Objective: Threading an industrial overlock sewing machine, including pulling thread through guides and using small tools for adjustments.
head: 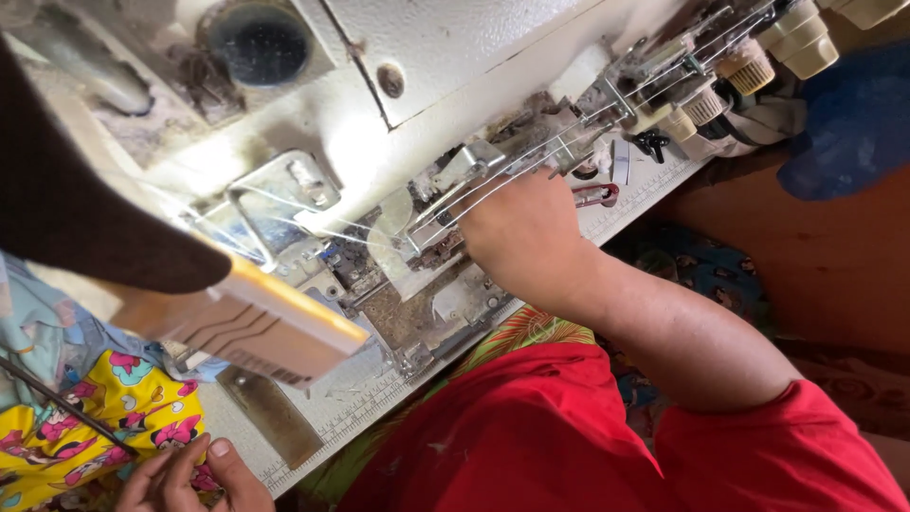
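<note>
A worn white overlock sewing machine [417,57] fills the upper part of the view, its front cover [275,327] swung open. My right hand [526,232] reaches into the exposed looper area [431,223], where white threads [531,156] run across. Its fingertips are hidden behind the hand. My left hand [185,474] is at the bottom left, over yellow patterned fabric [104,417]. Its fingers are pinched together at the end of a thin dark cord [66,408].
Cream tension knobs [749,66] stand at the top right, with a blue cloth [853,114] beside them. A red-handled tool [597,194] lies near my right hand. A printed ruler strip [365,408] runs along the table edge. A dark cap brim [85,209] blocks the left.
</note>
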